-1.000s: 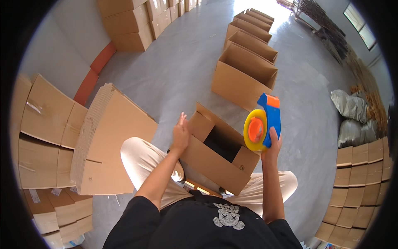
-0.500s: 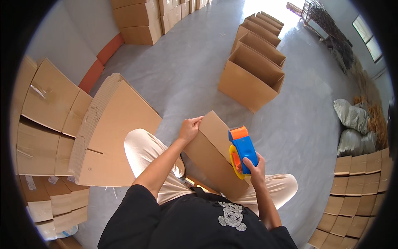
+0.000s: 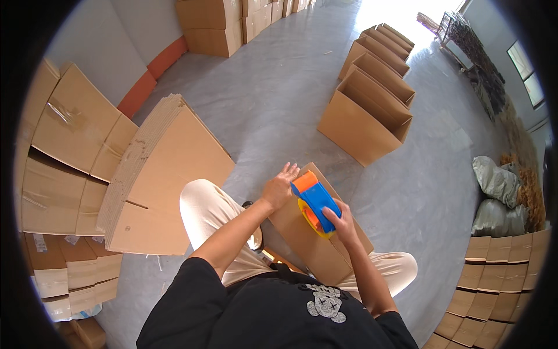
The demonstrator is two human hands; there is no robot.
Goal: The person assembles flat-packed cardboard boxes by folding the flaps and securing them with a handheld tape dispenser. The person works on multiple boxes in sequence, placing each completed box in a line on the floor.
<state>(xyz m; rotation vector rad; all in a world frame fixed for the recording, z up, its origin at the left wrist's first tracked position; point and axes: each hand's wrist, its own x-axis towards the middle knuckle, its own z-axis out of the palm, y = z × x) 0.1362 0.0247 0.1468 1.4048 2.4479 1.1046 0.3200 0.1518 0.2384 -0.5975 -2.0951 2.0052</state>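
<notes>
A brown cardboard carton (image 3: pixel 317 259) stands between my knees, its flaps folded over on the upper side. My right hand (image 3: pixel 342 221) is wrapped round a blue and orange tape dispenser (image 3: pixel 318 199) with a yellow-rimmed roll. The dispenser's orange end is over the far part of the carton, close beside my left hand (image 3: pixel 280 189). That hand lies at the carton's far left edge with its fingers stretched out. Whether tape is stuck to the carton under the dispenser is hidden.
A leaning stack of flattened cartons (image 3: pixel 174 180) stands to my left, with piled cartons (image 3: pixel 72 128) beyond. Ahead on the right runs a row of open-topped cartons (image 3: pixel 357 128). More cartons (image 3: pixel 494 279) are stacked at lower right, below pale sacks (image 3: pixel 494 183).
My right hand has moved the tape dispenser left and away from me, toward the carton's far end. My left hand's fingers have straightened from their grip on the corner.
</notes>
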